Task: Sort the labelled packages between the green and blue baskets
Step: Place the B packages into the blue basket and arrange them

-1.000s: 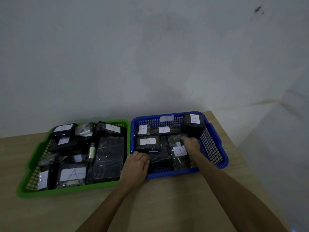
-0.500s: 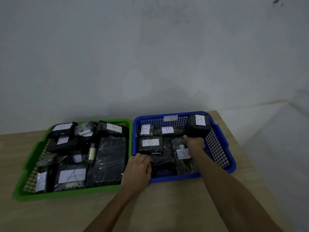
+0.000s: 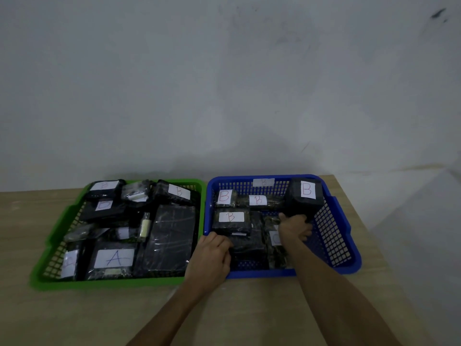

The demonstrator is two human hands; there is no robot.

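A blue basket [image 3: 349, 253] stands on the right and a green basket [image 3: 52, 245] on the left, both full of black wrapped packages with white labels. My right hand [image 3: 294, 227] grips the lower edge of a black box labelled B [image 3: 303, 198], which leans tilted at the blue basket's back right corner. My left hand [image 3: 212, 255] curls over the blue basket's front left corner, its fingers on a black package [image 3: 247, 248] inside. Other B packages [image 3: 230, 218] lie in the blue basket. The green basket holds an A package [image 3: 113, 258] and B packages [image 3: 178, 192].
Both baskets sit side by side on a wooden table [image 3: 74, 315] against a pale wall [image 3: 224, 83]. The table's right edge runs close past the blue basket. A large unlabelled black package [image 3: 169, 238] fills the green basket's right side.
My right hand has moved from the package in the blue basket's middle up to the B box and taken hold of its lower edge. The left hand stays at the basket's corner.
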